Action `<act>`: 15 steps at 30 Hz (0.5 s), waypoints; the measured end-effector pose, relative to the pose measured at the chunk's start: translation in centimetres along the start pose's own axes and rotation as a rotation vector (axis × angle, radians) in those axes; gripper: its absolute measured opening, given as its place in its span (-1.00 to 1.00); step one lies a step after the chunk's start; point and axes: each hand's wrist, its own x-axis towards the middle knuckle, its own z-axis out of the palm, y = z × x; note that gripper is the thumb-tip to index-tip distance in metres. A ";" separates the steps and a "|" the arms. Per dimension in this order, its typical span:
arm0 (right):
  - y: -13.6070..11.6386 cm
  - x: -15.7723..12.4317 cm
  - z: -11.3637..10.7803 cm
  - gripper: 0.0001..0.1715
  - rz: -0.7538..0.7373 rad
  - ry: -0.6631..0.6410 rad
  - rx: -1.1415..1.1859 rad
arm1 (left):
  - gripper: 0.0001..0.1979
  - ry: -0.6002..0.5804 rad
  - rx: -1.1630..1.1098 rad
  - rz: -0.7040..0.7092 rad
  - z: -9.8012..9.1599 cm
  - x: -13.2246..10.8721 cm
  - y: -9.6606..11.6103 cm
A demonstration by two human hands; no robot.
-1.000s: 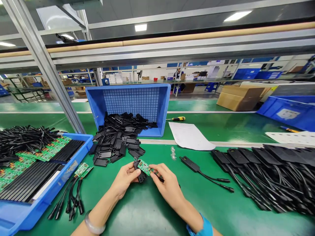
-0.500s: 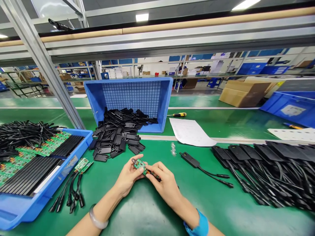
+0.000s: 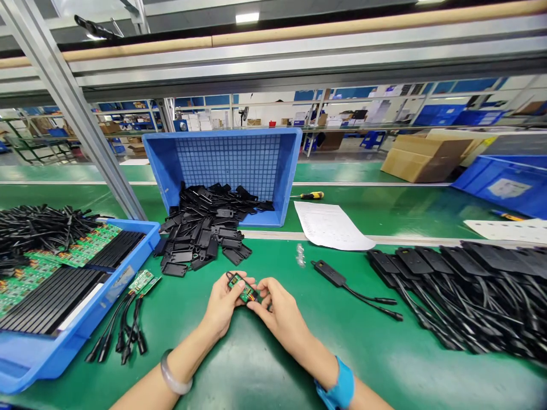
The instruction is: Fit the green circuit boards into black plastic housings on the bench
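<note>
My left hand (image 3: 222, 304) holds a small green circuit board (image 3: 244, 290) seated in a black plastic casing, its thumb lying across the board. Coloured wires show at the board's right end. My right hand (image 3: 280, 313) closes around that wired end, thumb below and curled fingers above; the cable there is hidden. Beyond both hands lies a heap of black plastic casings (image 3: 200, 228), spilling from a blue crate (image 3: 222, 134) tipped on its side. Left of my hands, several loose circuit boards (image 3: 141, 282) with black cables rest on the green bench.
A blue tray (image 3: 141, 250) of boards and cables stands left. One closed black module (image 3: 329, 273) and a row of similar cabled modules (image 3: 461, 285) lie right. Behind are a paper sheet (image 3: 331, 225), a small clear plastic bag (image 3: 300, 255), a screwdriver (image 3: 311, 196) and a cardboard box (image 3: 423, 158).
The board has turned a little and shifted slightly left in my left hand. My right fingers have drawn back from over the wires to the casing's end. The whole view has tilted slightly.
</note>
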 end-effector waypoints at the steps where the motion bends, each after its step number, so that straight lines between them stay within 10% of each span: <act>1: 0.1 0.1 -0.1 -0.84 0.028 -0.020 0.002 | -0.56 0.003 0.009 0.010 0.0 0.0 0.1; 6: -0.2 0.6 -0.5 -0.70 0.128 -0.176 0.046 | -0.46 0.002 0.069 0.074 0.2 -0.3 0.3; 15: -0.5 0.5 0.4 -0.64 0.202 -0.087 0.297 | -0.51 -0.011 0.140 0.121 0.2 -0.5 0.1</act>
